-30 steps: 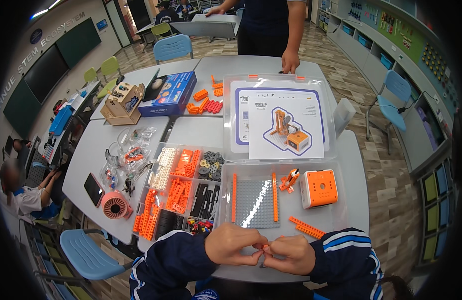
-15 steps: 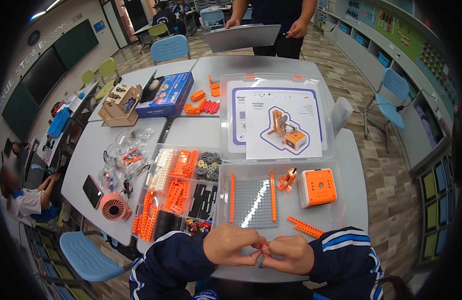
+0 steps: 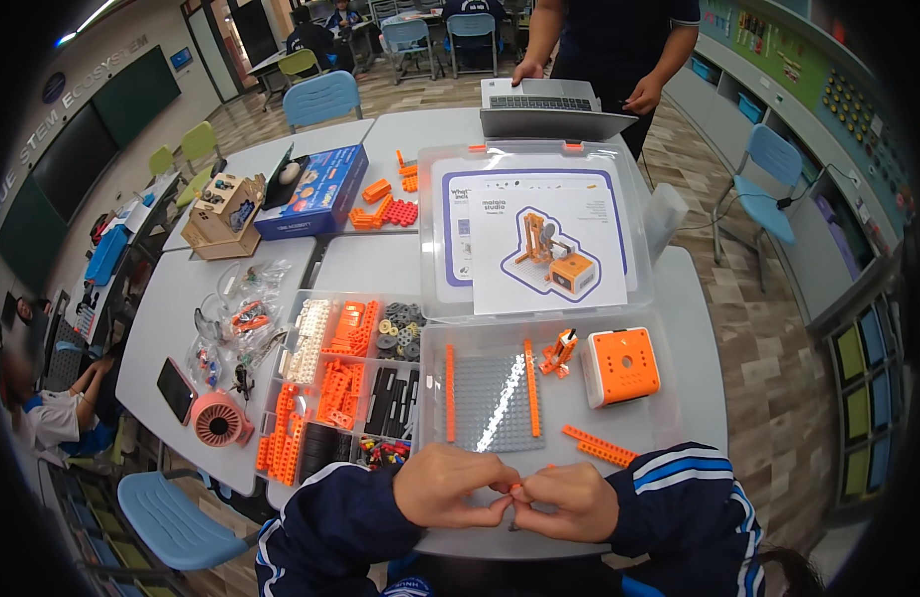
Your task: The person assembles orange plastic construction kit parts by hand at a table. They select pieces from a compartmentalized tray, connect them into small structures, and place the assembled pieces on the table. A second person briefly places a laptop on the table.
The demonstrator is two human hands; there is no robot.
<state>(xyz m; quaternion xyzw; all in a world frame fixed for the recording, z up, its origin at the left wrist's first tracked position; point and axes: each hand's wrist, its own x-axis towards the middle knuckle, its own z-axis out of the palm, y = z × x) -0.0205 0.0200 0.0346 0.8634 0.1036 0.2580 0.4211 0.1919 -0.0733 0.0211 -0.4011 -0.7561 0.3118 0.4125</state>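
My left hand (image 3: 450, 486) and my right hand (image 3: 569, 497) meet at the table's near edge, thumbs and fingertips pinched together. Between them is a tiny piece, mostly hidden by the fingers; its kind does not show. Just beyond, in a clear plastic tray (image 3: 667, 423), lies a grey studded baseplate (image 3: 468, 413) with an orange beam (image 3: 451, 393) along its left side and another orange beam (image 3: 532, 388) along its right. A small orange-and-black assembly (image 3: 559, 352), an orange-and-white block (image 3: 624, 368) and loose orange beams (image 3: 599, 446) sit to the right of the plate.
Left of the tray is a sorted parts box (image 3: 338, 391) with bricks, gears and black pieces. A picture sheet (image 3: 549, 259) rests on the tray's lid. Farther left are a phone (image 3: 176, 390), pink fan (image 3: 221, 425) and bagged parts (image 3: 249, 316). A person holds a laptop (image 3: 539, 104) opposite.
My view has shifted slightly, while my hands stay pinched together in nearly the same pose. Opposite, the person's laptop has moved right and tipped, so its keyboard now shows.
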